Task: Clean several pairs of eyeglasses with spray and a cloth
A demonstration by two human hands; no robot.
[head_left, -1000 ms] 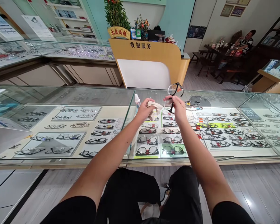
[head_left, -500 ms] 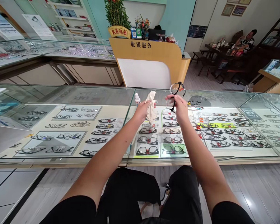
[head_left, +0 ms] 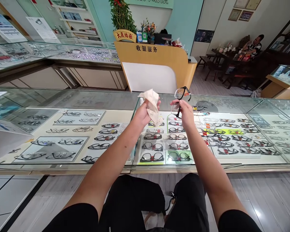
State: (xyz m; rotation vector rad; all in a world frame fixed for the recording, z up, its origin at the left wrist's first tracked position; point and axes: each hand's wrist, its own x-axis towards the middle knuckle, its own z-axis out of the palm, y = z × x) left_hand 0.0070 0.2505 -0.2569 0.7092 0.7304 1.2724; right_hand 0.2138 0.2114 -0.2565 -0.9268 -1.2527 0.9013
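Observation:
A cream cloth [head_left: 152, 101] lies draped over the fingers of my left hand [head_left: 143, 113], which grips it above the glass counter. To the right, my right hand [head_left: 185, 112] pinches a pair of black-framed eyeglasses [head_left: 183, 93] held on end, one lens above the other. The cloth and the eyeglasses are apart. Under the glass, below both hands, lie rows of spectacle frames [head_left: 152, 157]. The small white bottle is mostly hidden behind my left hand and the cloth.
The glass display counter [head_left: 116, 168] runs across in front of me. Behind it stands a wooden cashier desk [head_left: 154, 51] with a plant and signs. At the back right a person [head_left: 255, 45] sits at a dark table. A white folded card [head_left: 7, 138] stands at the left.
My left hand has moved slightly left and turned, so the cloth now spreads over the fingers and covers the bottle. My right hand and the eyeglasses have shifted only a little.

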